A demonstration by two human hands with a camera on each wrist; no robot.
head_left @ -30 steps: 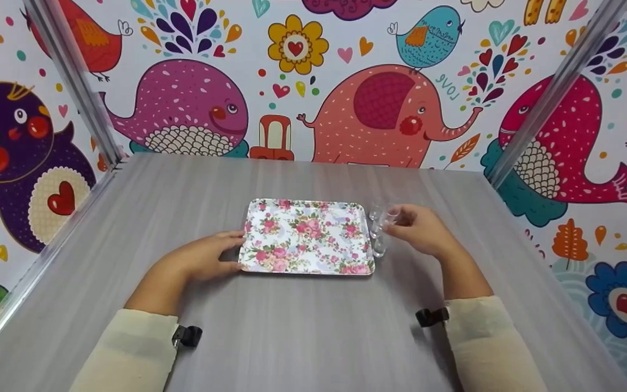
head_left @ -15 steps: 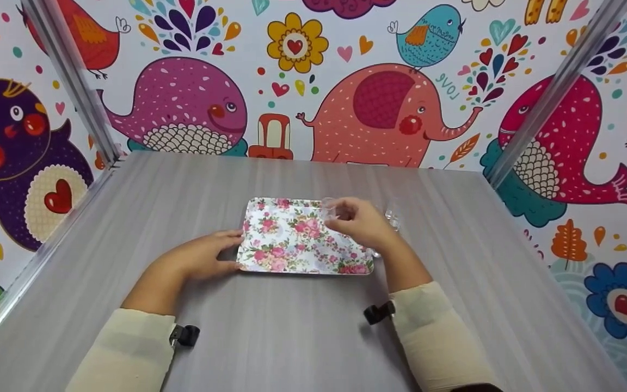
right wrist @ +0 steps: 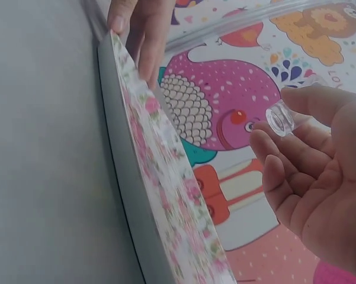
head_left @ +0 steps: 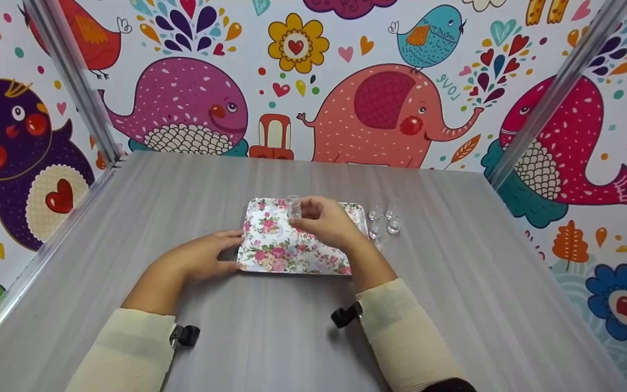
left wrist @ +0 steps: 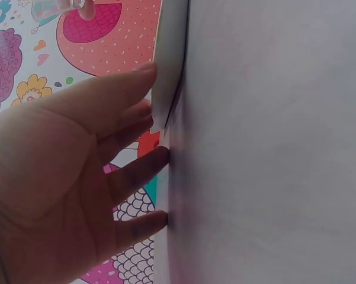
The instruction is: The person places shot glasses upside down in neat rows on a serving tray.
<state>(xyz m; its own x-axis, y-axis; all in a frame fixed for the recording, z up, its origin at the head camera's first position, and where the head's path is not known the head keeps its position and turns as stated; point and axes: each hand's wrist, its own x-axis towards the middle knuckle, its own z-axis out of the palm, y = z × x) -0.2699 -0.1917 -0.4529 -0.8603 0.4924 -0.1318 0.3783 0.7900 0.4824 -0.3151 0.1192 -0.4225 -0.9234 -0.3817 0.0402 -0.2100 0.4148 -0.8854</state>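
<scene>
My right hand (head_left: pixel 325 220) pinches a small clear shot glass (head_left: pixel 293 208) between thumb and fingers, above the flowered tray (head_left: pixel 270 245). In the right wrist view the glass (right wrist: pixel 280 118) has its thick base pointing down toward the lower left, held apart from the tray's surface. The left hand (head_left: pixel 210 255) rests at the tray's left rim, its fingers spread and fairly straight. The left wrist view shows its thumb at the tray edge (left wrist: pixel 170 65) and two lower fingertips down at the tabletop.
Several more clear shot glasses (head_left: pixel 394 223) stand close together just right of the tray on the grey wood-grain table (head_left: pixel 270 337). Behind, a cartoon-printed wall (head_left: pixel 292 98) with metal posts (head_left: pixel 82 81) bounds the table.
The right hand has moved left from the cluster of glasses to over the tray, carrying one shot glass. The left hand and the tray have stayed almost in place.
</scene>
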